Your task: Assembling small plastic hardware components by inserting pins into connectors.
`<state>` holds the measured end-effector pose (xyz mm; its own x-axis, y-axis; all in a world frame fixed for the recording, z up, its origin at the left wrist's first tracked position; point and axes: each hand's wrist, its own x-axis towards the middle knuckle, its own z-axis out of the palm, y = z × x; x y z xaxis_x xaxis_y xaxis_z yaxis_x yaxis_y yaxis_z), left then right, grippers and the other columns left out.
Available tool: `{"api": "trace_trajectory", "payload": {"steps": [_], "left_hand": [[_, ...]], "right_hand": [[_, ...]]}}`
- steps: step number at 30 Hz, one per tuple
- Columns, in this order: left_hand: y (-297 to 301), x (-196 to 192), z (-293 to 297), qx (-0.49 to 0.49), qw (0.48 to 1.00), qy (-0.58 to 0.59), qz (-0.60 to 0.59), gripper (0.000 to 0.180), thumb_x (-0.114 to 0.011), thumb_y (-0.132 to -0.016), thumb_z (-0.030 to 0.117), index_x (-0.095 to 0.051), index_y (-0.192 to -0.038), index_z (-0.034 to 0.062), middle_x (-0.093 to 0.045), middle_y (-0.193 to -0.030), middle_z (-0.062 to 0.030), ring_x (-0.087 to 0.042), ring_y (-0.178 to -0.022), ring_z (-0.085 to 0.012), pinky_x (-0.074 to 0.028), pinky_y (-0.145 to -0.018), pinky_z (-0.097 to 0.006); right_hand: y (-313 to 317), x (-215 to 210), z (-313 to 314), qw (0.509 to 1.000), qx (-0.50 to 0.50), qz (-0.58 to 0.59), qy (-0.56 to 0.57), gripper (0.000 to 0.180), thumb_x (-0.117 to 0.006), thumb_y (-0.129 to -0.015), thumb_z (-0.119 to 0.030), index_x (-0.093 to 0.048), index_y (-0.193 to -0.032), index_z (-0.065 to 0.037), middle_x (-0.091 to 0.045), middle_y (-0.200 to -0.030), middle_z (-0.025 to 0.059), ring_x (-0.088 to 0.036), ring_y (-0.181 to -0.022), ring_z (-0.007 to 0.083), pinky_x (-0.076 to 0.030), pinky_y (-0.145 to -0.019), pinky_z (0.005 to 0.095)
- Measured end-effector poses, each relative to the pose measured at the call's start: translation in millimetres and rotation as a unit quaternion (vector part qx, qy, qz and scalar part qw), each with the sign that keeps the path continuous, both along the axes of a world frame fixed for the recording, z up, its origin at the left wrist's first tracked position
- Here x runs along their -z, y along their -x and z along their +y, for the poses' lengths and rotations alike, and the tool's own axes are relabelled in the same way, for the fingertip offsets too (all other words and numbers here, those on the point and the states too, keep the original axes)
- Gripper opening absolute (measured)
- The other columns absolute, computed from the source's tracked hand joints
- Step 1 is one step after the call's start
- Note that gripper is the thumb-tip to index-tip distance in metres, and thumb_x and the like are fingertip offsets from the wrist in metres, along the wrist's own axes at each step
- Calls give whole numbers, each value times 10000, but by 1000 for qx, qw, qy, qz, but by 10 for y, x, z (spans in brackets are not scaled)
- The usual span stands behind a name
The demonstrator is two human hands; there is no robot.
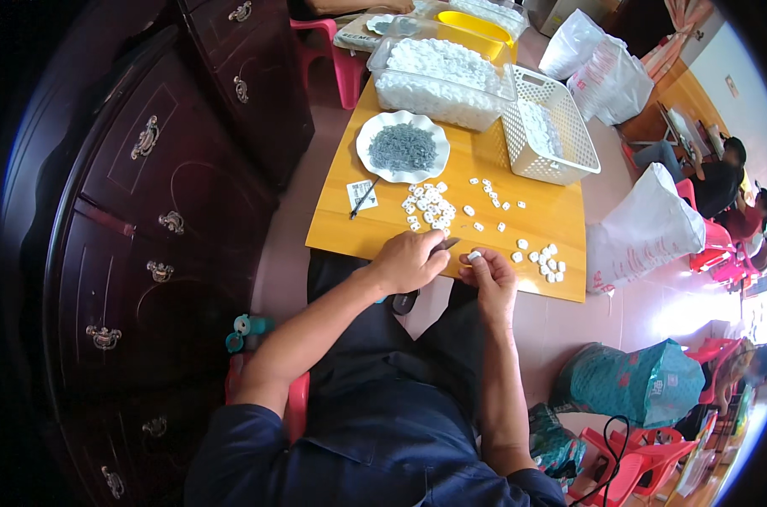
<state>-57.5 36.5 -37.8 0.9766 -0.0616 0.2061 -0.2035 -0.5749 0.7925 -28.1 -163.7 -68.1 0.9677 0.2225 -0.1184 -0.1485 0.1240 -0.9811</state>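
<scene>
Plastic piece (pixel 475 255), small and white, is pinched between thumb and finger of the right hand (pixel 493 282), over the near edge of the table. The left hand (pixel 406 260) is closed around a dark, slim tool (pixel 445 245) whose exact kind I cannot tell. A loose pinch could drop the piece into the lap; a slipping tool tip might nick the right fingers; a careless knuckle could scatter the loose white pieces (pixel 429 203). The yellow-brown tabletop (pixel 334 221) also carries a scalloped plate (pixel 364 152) of grey bits, a clear bin (pixel 483 117) and a perforated basket (pixel 542 172). Dark wooden drawers (pixel 206 160) stand left; white sacks (pixel 651 232) and seated people (pixel 720 179) are right.
</scene>
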Motion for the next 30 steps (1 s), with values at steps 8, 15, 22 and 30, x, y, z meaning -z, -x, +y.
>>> {"api": "trace_trajectory", "payload": {"steps": [8, 15, 22, 30], "left_hand": [[60, 7, 91, 63, 996, -62, 18, 199, -579, -922, 222, -620, -861, 37, -663, -739, -235, -654, -741, -458, -507, -664, -550], [38, 12, 85, 66, 995, -67, 32, 199, -587, -912, 215, -639, -824, 45, -667, -758, -224, -656, -752, -450, -511, -679, -542], [-4, 28, 133, 112, 991, -52, 48, 202, -592, -904, 220, -644, -837, 37, -662, -762, -230, -657, -773, -446, -511, -700, -539], [-64, 19, 194, 168, 976, 36, 134, 201, -601, -914, 188, -655, -852, 4, -670, -785, -237, -661, -766, -437, -503, -676, -504]], "right_hand": [[46, -19, 46, 1000, -27, 4, 11, 176, -621, -1015, -118, -654, -1138, 4, -740, -951, 66, -689, -792, 111, -540, -731, 235], [56, 27, 33, 999, -34, -4, 23, 192, -625, -1013, -113, -658, -1143, 24, -738, -939, 67, -689, -796, 111, -543, -733, 237], [96, -24, 41, 999, -40, -8, 36, 187, -618, -1011, -93, -666, -1127, 46, -743, -911, 87, -694, -789, 114, -560, -741, 246], [93, -70, 29, 998, -43, -2, 50, 179, -622, -1002, -84, -671, -1113, 48, -742, -867, 86, -699, -781, 116, -552, -712, 240]]}}
